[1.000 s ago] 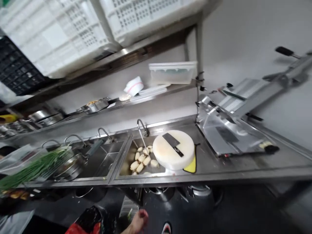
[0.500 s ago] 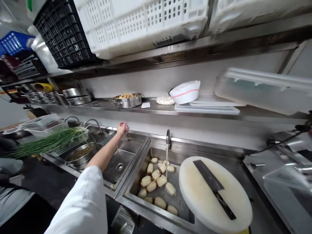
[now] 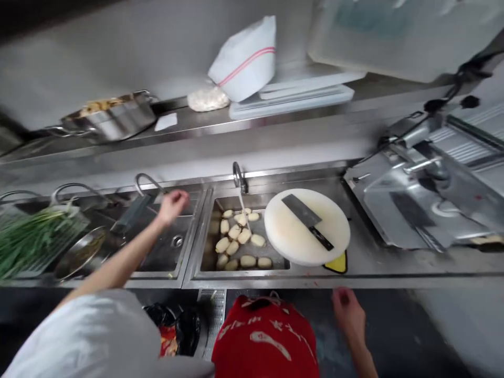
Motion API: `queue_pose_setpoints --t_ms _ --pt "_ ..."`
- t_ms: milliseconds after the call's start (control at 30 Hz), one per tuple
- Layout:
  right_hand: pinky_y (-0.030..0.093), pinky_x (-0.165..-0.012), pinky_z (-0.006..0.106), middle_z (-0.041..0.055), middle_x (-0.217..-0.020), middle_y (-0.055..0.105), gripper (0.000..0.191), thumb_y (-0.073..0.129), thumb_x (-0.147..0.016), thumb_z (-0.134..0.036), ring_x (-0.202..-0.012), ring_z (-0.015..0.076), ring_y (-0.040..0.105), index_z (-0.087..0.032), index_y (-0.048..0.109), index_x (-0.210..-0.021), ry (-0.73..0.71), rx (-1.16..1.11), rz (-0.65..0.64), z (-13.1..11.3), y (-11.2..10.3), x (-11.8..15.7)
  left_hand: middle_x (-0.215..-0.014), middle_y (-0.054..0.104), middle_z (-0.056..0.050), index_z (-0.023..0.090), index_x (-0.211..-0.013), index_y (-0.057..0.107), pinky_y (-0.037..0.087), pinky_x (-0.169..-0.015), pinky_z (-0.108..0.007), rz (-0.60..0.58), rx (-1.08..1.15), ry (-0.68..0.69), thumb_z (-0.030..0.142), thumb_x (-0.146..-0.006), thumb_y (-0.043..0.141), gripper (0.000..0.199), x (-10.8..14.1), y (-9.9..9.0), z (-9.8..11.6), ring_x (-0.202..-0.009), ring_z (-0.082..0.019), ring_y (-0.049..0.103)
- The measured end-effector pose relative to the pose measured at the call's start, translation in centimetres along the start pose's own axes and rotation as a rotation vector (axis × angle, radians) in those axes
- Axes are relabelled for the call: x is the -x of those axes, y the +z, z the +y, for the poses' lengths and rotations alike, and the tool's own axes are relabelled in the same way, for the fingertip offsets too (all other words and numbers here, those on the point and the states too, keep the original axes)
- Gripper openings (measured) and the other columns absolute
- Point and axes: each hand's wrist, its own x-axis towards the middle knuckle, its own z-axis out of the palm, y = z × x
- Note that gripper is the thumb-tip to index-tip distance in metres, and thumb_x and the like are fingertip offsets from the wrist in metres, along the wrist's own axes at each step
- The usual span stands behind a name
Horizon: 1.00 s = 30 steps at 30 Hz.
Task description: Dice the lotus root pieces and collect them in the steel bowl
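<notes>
My left hand [image 3: 173, 206] is over the left sink basin [image 3: 155, 265], its fingers curled in with nothing visible in them; the view is slightly blurred. To its right, peeled lotus root pieces [image 3: 235, 232] lie in another sink basin [image 3: 207, 252], under water running from a curved faucet [image 3: 238, 174]. My right hand [image 3: 349, 312] hangs in front of the counter edge, loosely closed, with nothing seen in it. Nearest to it are a yellow cloth-like item [image 3: 337, 262] and a round white cutting board [image 3: 281, 236]. A black-handled cleaver [image 3: 302, 210] lies flat on the board.
Green scallions [image 3: 35, 236] and a metal bowl [image 3: 84, 252] are at the left. The shelf above holds a pot [image 3: 122, 118], a white paper hat [image 3: 248, 60] and plastic lids [image 3: 291, 105]. A metal slicer-like machine [image 3: 421, 184] stands right; a black bag [image 3: 187, 331] sits below.
My view has swung down and to the right. The left hand has come back from the rear edge of the left sink. My right hand has come into view, and water keeps running.
</notes>
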Motion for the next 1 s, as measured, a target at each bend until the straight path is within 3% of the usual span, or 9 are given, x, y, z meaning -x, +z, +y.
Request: queue_pose_setpoints --t_ms 67,167,267,367,467,633,733,833,1000 --pt "0.050 -0.072 0.031 0.0081 -0.091 0.067 0.029 0.047 -0.092 -0.039 -0.082 0.0209 0.063 -0.017 0.062 -0.103 -0.077 0.046 -0.027 -0.5 0.8 -3.8 -0.066 0.063 -0.002 0.013 -0.077 0.065 0.047 -0.061 -0.024 -0.159 -0.013 -0.050 0.032 -0.072 0.061 0.020 6.9 6.3 -3.5 -0.061 -0.012 0.056" --pt "0.044 -0.088 0.040 0.0171 -0.118 0.060 0.038 0.046 -0.088 -0.027 -0.110 0.0306 0.054 -0.013 0.056 -0.122 -0.260 0.289 -0.056 -3.2 3.8 -11.4 -0.072 0.067 -0.004 0.016 -0.080 0.068 0.048 -0.064 -0.026 -0.351 -0.008 -0.205 0.043 -0.075 0.059 0.029 16.8 14.2 -8.3 -0.065 -0.015 0.060" --pt "0.042 -0.087 0.045 0.0204 -0.125 0.054 0.049 0.049 -0.086 -0.023 -0.111 0.0345 0.050 -0.017 0.048 -0.134 -0.244 0.540 -0.192 -5.6 6.8 -16.5 -0.085 0.071 -0.007 0.015 -0.089 0.069 0.051 -0.070 -0.029 -0.362 0.019 -0.345 0.050 -0.077 0.057 0.038 24.5 18.0 -11.8 -0.073 -0.018 0.064" --pt "0.041 -0.086 0.042 0.0204 -0.118 0.055 0.047 0.046 -0.087 -0.017 -0.108 0.0317 0.051 -0.016 0.047 -0.134 -0.276 0.624 -0.345 -6.6 8.1 -19.1 -0.092 0.071 -0.009 0.015 -0.095 0.068 0.053 -0.072 -0.030 -0.281 0.061 -0.528 0.057 -0.078 0.055 0.047 30.2 18.0 -14.3 -0.075 -0.020 0.067" --pt "0.043 -0.084 0.037 0.0177 -0.114 0.056 0.048 0.051 -0.083 -0.015 -0.100 0.0272 0.055 -0.016 0.048 -0.131 -0.238 0.557 -0.403 -6.6 7.3 -21.2 -0.088 0.071 -0.010 0.015 -0.092 0.067 0.054 -0.063 -0.029 -0.195 0.042 -0.720 0.067 -0.070 0.057 0.057 34.5 16.3 -16.7 -0.072 -0.022 0.068" --pt "0.046 -0.061 0.027 0.0019 -0.082 0.062 0.039 0.061 -0.077 -0.031 -0.062 0.0149 0.056 -0.022 0.054 -0.114 -0.009 0.007 -0.397 -2.9 2.9 -22.8 -0.077 0.071 -0.007 0.019 -0.083 0.068 0.051 -0.050 -0.027 -0.186 -0.025 -0.886 0.067 -0.062 0.056 0.053 39.3 14.2 -19.4 -0.067 -0.024 0.070" --pt "0.040 -0.042 0.024 -0.0051 -0.060 0.054 0.036 0.060 -0.079 -0.052 -0.043 0.0108 0.046 -0.022 0.050 -0.094 0.251 -0.428 -0.420 1.1 0.7 -21.9 -0.076 0.072 -0.007 0.020 -0.082 0.067 0.050 -0.047 -0.026 -0.182 -0.042 -0.924 0.062 -0.060 0.057 0.049 40.6 13.7 -19.7 -0.066 -0.025 0.071" --pt "0.036 -0.034 0.023 -0.0081 -0.051 0.050 0.051 0.069 -0.068 -0.064 -0.036 0.0097 0.042 -0.024 0.040 -0.082 0.417 -0.587 -0.341 4.3 0.5 -20.5 -0.079 0.072 -0.008 0.019 -0.083 0.067 0.052 -0.049 -0.028 -0.197 -0.042 -0.917 0.059 -0.062 0.057 0.047 40.6 13.4 -19.5 -0.066 -0.025 0.071" --pt "0.036 -0.032 0.022 -0.0083 -0.045 0.048 0.057 0.066 -0.065 -0.073 -0.032 0.0102 0.043 -0.024 0.037 -0.075 0.395 -0.478 -0.321 3.3 4.2 -18.0 -0.087 0.073 -0.009 0.018 -0.089 0.066 0.057 -0.059 -0.030 -0.136 -0.015 -0.839 0.057 -0.071 0.057 0.044 38.5 13.0 -17.9 -0.072 -0.024 0.071"
